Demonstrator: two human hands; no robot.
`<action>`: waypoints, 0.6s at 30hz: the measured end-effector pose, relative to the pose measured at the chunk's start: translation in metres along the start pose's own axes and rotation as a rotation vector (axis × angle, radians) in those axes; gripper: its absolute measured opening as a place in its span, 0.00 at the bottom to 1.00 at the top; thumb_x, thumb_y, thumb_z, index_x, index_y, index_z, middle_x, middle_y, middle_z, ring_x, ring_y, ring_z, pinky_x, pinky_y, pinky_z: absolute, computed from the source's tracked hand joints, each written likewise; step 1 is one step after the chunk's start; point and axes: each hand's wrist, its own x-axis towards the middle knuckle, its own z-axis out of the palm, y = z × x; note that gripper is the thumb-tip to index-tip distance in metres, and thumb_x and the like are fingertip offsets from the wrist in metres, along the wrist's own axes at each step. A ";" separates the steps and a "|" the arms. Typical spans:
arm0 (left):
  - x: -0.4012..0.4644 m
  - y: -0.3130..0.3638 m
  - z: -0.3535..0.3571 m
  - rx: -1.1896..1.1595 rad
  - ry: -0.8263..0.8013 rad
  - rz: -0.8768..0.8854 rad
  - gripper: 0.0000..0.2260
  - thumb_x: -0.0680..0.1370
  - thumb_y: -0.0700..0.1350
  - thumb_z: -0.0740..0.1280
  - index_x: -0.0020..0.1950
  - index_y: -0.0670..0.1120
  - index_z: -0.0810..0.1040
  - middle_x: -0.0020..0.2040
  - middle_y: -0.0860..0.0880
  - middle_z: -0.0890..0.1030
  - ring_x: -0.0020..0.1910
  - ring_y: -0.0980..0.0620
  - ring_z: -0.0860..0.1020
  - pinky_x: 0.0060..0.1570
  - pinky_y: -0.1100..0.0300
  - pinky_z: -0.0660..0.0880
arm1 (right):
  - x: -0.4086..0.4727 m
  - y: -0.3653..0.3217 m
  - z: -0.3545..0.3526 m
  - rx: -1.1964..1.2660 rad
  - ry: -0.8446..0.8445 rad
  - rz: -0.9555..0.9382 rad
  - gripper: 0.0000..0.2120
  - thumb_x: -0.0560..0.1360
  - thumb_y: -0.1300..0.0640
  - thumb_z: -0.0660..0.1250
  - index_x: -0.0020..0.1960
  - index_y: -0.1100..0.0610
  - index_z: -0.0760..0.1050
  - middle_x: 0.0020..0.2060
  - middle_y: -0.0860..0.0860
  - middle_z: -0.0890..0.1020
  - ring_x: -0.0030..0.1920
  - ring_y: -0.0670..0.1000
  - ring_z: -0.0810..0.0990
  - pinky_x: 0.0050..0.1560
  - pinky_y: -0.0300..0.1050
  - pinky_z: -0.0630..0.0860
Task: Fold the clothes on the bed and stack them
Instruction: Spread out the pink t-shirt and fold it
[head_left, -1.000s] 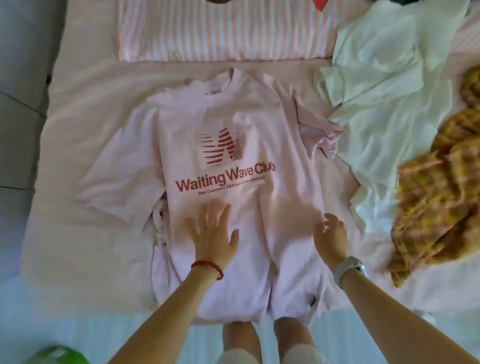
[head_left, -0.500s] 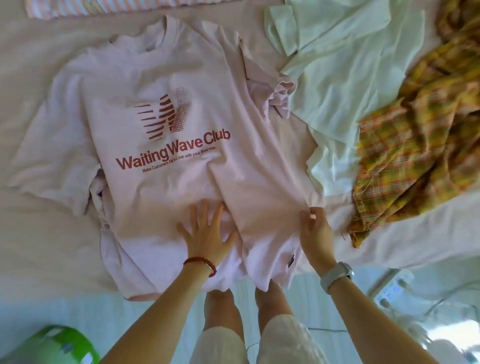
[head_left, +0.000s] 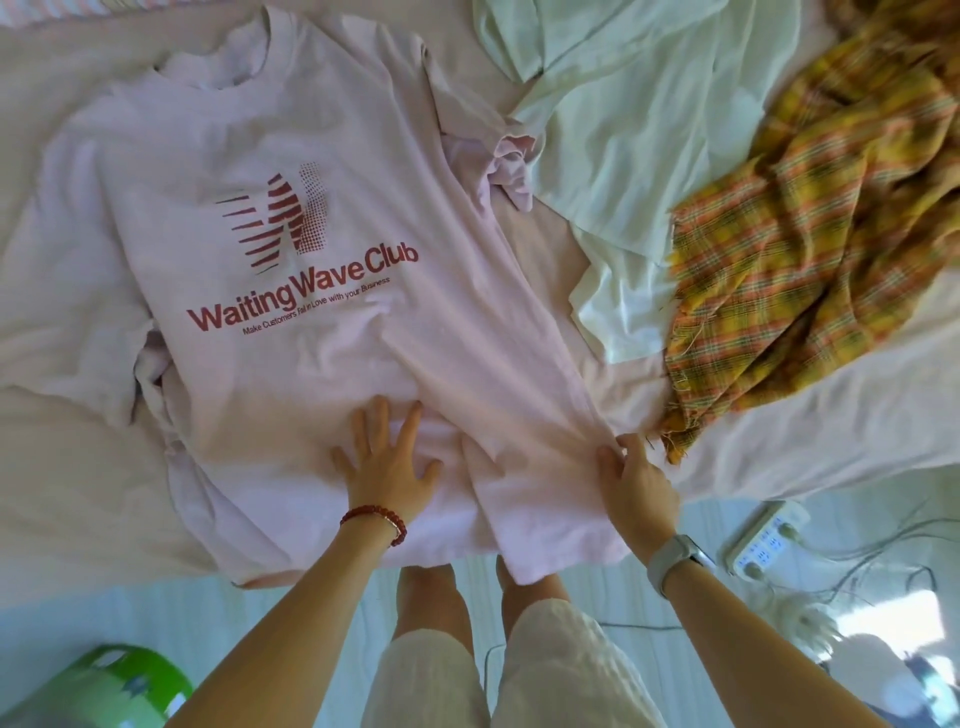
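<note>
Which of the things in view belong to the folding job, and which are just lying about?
Job:
- pink T-shirt, left hand flat on it, right hand pinching its side edge
- pale green garment
- yellow plaid garment
- bed

Lying about:
- power strip and cables on the floor
- green object on the floor

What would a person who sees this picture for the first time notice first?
First the pink T-shirt, spread face up on the bed with red "Waiting Wave Club" lettering. Then the hands on its lower part: the left hand presses flat on the cloth, and the right hand pinches its right edge. To the right lie a pale green garment and a yellow plaid cloth, both unfolded.
</note>
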 end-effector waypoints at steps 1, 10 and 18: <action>-0.002 0.000 -0.001 0.016 0.008 0.010 0.31 0.77 0.57 0.60 0.76 0.58 0.48 0.77 0.49 0.40 0.75 0.43 0.41 0.69 0.36 0.50 | 0.002 -0.001 -0.002 -0.083 -0.004 0.011 0.10 0.80 0.53 0.54 0.58 0.55 0.66 0.47 0.58 0.81 0.45 0.61 0.78 0.40 0.48 0.68; -0.043 -0.050 -0.007 -0.480 0.429 -0.236 0.22 0.75 0.36 0.64 0.69 0.39 0.67 0.72 0.39 0.61 0.72 0.40 0.58 0.65 0.45 0.63 | -0.019 -0.078 0.019 -0.289 0.154 -0.690 0.25 0.66 0.69 0.66 0.63 0.60 0.73 0.58 0.60 0.76 0.58 0.62 0.75 0.58 0.60 0.72; -0.051 -0.165 0.010 -0.780 0.366 -0.763 0.19 0.78 0.41 0.63 0.68 0.38 0.68 0.68 0.36 0.67 0.66 0.37 0.65 0.62 0.46 0.65 | -0.066 -0.148 0.086 -0.427 -0.040 -1.057 0.21 0.64 0.67 0.72 0.57 0.63 0.78 0.58 0.60 0.78 0.61 0.61 0.75 0.63 0.61 0.70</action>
